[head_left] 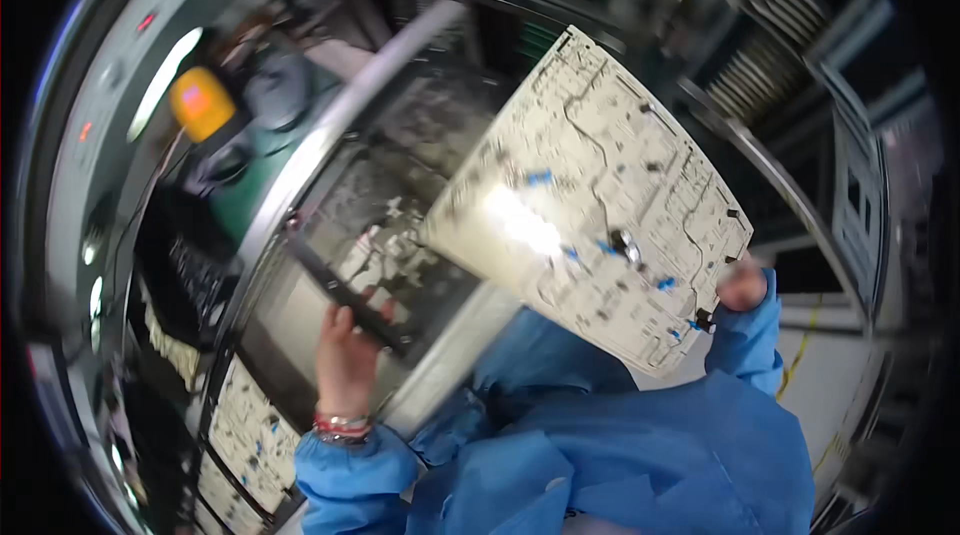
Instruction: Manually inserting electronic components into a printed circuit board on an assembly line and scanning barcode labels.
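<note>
A large cream printed circuit board (610, 195), dotted with small blue and black components, is tilted in front of me. My right hand (742, 287), blurred, grips its right edge, and the fingers behind the board are hidden. Left of the board, my left hand (348, 360) has its fingers closed around a dark bar (330, 280). That bar crosses a metal-railed conveyor or frame (455, 340). A red band and a dark bracelet (343, 425) circle my left wrist, just above the blue sleeve.
More cream circuit boards (250, 435) lie at the lower left. A yellow-orange lamp or cap (201, 103) stands beside a green surface (240, 200) at the upper left. Metal rails (770, 165) and racks (770, 55) run along the right.
</note>
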Tool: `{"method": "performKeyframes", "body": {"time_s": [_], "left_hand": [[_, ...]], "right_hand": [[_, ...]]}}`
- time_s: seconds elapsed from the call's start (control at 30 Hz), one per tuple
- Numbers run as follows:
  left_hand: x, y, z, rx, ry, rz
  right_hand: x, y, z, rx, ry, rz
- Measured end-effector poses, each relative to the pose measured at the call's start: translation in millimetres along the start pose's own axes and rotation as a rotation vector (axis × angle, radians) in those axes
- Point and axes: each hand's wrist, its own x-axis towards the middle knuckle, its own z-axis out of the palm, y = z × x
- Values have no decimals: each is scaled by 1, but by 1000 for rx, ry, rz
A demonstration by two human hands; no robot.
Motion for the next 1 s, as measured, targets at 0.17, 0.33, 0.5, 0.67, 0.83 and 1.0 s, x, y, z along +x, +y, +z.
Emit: {"method": "performKeyframes", "body": {"time_s": [0.17, 0.33, 0.5, 0.67, 0.83, 1.0], "left_hand": [[-27, 7, -17, -52, 26, -43], [-44, 4, -40, -105, 12, -19], [-55, 7, -42, -97, 0, -83], [-57, 5, -49, -108, -11, -67], [-53, 1, -51, -102, -10, -121], [-53, -2, -53, -7, 48, 42]], "right_hand": [[108, 11, 111, -79, 62, 124], [215, 50, 185, -166, -96, 178], [250, 74, 212, -226, -143, 165], [261, 83, 212, -244, -107, 153], [266, 84, 209, -255, -45, 174], [262, 62, 182, -245, -99, 110]]}}
